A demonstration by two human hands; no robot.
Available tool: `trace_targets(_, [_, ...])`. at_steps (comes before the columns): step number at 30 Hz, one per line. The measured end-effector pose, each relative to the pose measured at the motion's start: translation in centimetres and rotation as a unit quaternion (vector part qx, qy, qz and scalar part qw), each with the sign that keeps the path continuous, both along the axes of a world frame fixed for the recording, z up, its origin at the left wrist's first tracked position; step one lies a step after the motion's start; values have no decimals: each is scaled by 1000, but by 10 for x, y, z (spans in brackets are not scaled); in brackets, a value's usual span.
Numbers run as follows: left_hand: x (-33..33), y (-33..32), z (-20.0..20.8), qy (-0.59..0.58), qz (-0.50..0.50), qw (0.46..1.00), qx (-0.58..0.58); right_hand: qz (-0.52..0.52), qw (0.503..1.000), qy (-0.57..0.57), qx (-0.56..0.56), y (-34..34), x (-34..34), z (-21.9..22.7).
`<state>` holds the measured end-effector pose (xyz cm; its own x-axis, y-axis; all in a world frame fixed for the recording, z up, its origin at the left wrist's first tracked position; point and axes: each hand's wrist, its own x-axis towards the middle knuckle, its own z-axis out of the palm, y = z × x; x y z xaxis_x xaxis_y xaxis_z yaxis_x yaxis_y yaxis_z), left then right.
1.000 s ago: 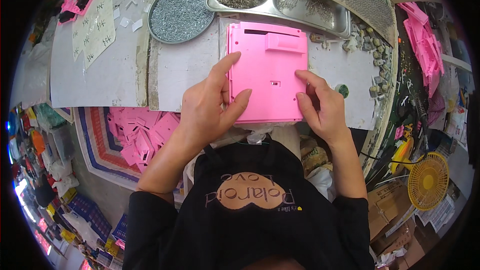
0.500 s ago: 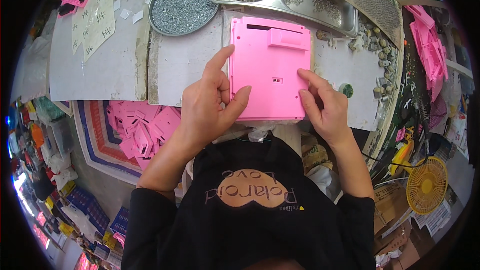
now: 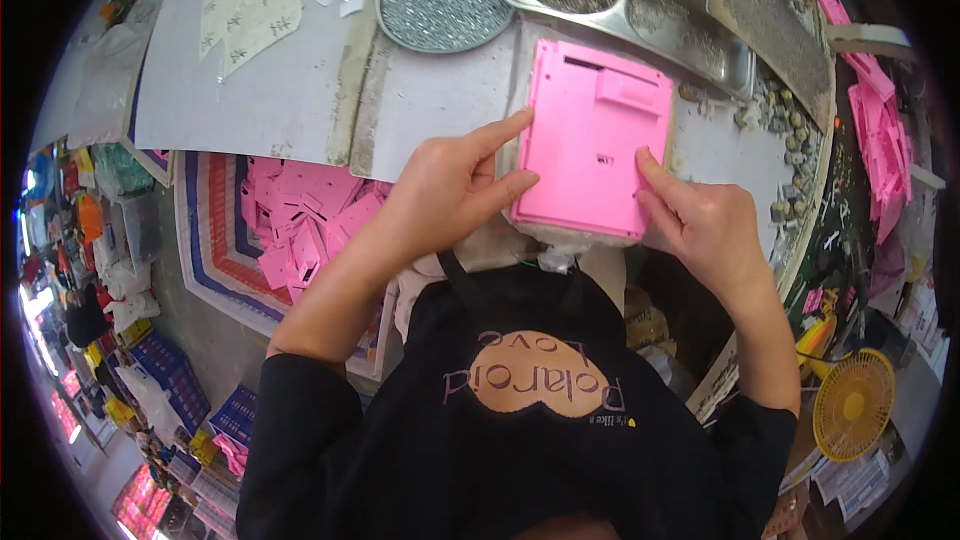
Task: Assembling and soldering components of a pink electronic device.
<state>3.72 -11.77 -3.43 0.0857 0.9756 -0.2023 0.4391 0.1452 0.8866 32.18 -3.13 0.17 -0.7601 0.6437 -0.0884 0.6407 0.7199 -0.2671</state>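
A flat, squarish pink plastic casing (image 3: 570,150) lies in front of me on the worktable, slightly turned. It has a dark slot near its far edge, a raised block beside that, and a small cut-out near the middle. My left hand (image 3: 450,185) holds its left edge, index fingertip higher up and thumb lower down. On the opposite side, my right hand (image 3: 705,220) has index finger and thumb at the right edge. Clear plastic film (image 3: 555,258) shows under the near edge. Whatever lies beneath the casing is hidden.
Beyond the casing are a round tray of small silvery screws (image 3: 445,0) and a metal compartment tray (image 3: 735,68) with small springs. A striped container (image 3: 225,270) of pink parts (image 3: 310,220) stands lower left. A yellow fan (image 3: 853,405) sits lower right.
The view has shifted, so the table things appear farther right. The casing now looks slightly rotated clockwise. Both hands stay at its side edges.
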Motion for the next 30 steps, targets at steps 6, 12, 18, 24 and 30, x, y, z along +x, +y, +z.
trace_targets(6, [-83, 85, -24, 349, 134, 893, 249, 136, 973, -187, -14, 29, -39, 48])
trace_targets(12, [-88, 98, -26, 368, 106, 904, 191, 203, 975, 52, 78, 105, -140, 29])
trace_targets(18, [-93, 99, -35, 320, 157, 908, 221, 203, 957, 59, 201, 144, -227, -42])
trace_targets(24, [-89, 108, -36, 380, 151, 876, 257, 190, 960, 135, 156, 157, -223, -35])
trace_targets(30, [-81, 97, -36, 318, 158, 895, 269, 89, 976, 183, 72, 133, -85, 13])
